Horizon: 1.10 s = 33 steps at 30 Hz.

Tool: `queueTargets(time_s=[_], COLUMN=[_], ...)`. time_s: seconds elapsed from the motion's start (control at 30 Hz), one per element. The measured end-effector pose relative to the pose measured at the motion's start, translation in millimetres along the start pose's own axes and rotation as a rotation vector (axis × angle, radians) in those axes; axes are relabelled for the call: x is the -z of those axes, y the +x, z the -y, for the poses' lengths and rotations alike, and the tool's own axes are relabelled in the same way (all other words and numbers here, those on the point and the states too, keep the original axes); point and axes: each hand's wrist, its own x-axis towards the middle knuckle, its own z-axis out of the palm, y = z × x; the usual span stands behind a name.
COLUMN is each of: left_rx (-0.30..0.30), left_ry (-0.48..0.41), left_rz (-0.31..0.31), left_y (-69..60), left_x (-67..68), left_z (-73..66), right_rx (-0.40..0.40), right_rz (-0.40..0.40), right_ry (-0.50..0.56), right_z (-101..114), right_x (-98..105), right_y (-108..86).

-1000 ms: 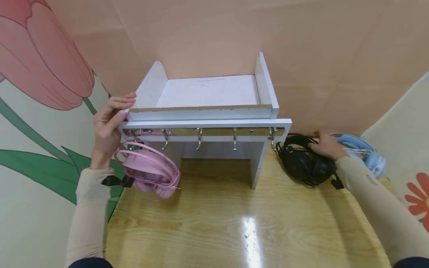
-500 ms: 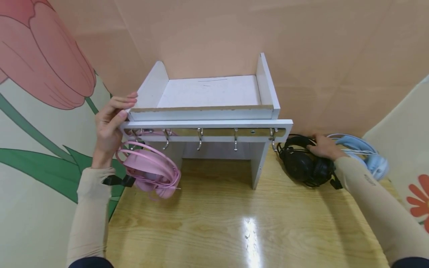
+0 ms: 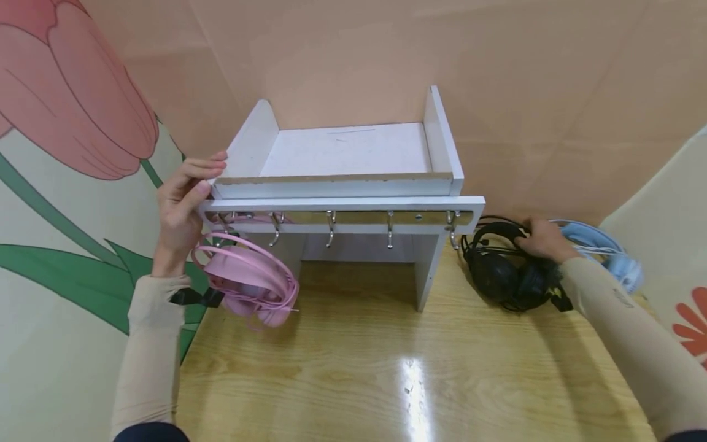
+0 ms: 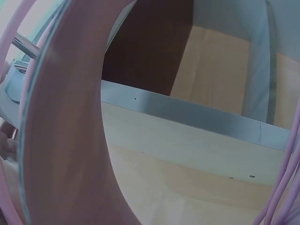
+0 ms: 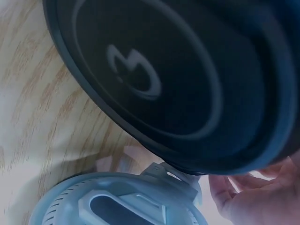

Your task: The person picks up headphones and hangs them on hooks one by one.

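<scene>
In the head view my left hand (image 3: 182, 212) grips the left front corner of a white shelf (image 3: 342, 189), thumb in front and fingers along its side panel. Below that hand, pink headphones (image 3: 251, 276) hang from the leftmost hook; their band crosses the left wrist view close up. At the right, my right hand (image 3: 547, 239) holds black headphones (image 3: 499, 276) by the headband. One black ear cup (image 5: 154, 75) fills much of the right wrist view. Light blue headphones (image 3: 621, 267) lie just beyond that hand, partly hidden by it.
Several metal hooks (image 3: 330, 228) line the shelf's front rail. The shelf stands on a wooden table (image 3: 342, 368) against a tan backdrop (image 3: 530, 92). Printed flower panels flank both sides, with a pink tulip (image 3: 99, 92) at the left.
My right hand has shifted slightly right, and the black headphones have shifted and turned a little with it. The left hand and the pink headphones stay put.
</scene>
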Motion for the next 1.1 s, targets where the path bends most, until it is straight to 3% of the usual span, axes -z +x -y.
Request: queueTargets(time_s=[0.17,0.4,0.8,1.1], left_rx=[-0.002,-0.004,-0.004,-0.009], left_ry=[-0.003,0.0,0.007,0.007], left_rz=[0.003,-0.002,0.008,0.011], left_y=[-0.1,0.2,0.9,0.7], left_x=[0.0,-0.8,-0.7,-0.6], left_z=[-0.1,0.2,0.5,0.8], right_rx=[0.024,-0.009,0.021,0.002], right_rz=[0.002,0.008,-0.126,-0.119], right_ry=[0.004,0.021,0.058,0.084], right_z=[6,15,13,11], right_x=[6,12,5,5], right_y=[-5.2,-10.5,-12.5,-11.7])
